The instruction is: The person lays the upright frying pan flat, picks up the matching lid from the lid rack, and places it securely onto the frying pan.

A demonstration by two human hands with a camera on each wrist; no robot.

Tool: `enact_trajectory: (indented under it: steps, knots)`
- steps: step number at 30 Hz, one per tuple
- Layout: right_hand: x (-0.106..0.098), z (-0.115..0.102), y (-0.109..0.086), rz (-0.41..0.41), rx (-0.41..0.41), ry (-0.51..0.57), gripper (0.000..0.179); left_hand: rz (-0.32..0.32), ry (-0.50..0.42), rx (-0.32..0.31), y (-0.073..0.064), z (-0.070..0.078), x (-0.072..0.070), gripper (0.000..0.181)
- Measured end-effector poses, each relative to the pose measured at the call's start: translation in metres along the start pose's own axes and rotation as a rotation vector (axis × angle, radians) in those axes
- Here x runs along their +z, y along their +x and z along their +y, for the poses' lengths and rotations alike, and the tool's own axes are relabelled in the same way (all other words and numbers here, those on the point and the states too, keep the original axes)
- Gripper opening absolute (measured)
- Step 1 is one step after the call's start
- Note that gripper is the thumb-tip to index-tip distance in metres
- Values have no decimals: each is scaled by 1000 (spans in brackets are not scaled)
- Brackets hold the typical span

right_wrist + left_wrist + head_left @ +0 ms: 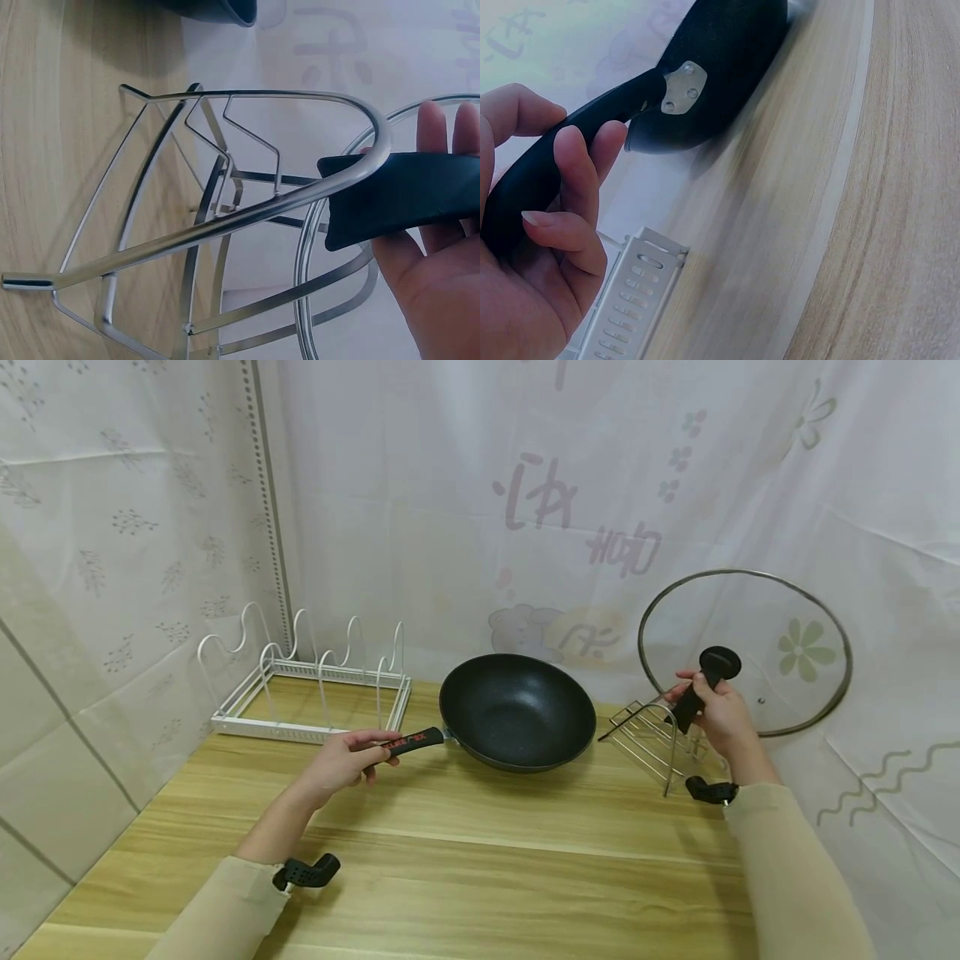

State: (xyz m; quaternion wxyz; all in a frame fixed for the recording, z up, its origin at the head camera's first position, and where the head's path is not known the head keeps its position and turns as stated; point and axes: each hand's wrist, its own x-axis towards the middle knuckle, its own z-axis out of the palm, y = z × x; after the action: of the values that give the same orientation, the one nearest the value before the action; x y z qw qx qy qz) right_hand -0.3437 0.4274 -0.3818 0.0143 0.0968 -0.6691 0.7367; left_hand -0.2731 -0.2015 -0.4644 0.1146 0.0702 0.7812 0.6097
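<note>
A black wok is at the middle of the wooden table, its handle toward the left. My left hand grips that black handle with curled fingers; whether the wok's base touches the table I cannot tell. At the right, my right hand holds the black handle of a round glass lid with a metal rim. The lid stands upright, tilted against the patterned curtain side. A metal wire rack is just in front of the lid, close to the handle's lower end.
A white rack with several curved dividers stands at the back left of the wooden table. A pale printed curtain hangs behind the table and along the sides. A black wrist camera is strapped to the left forearm.
</note>
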Motion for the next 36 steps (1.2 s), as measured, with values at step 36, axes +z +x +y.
enact_trajectory:
  steps: [36]
  knots:
    - [31,-47,-9,36,-230,50,28,-6,-10,15,-2,3,1,46]
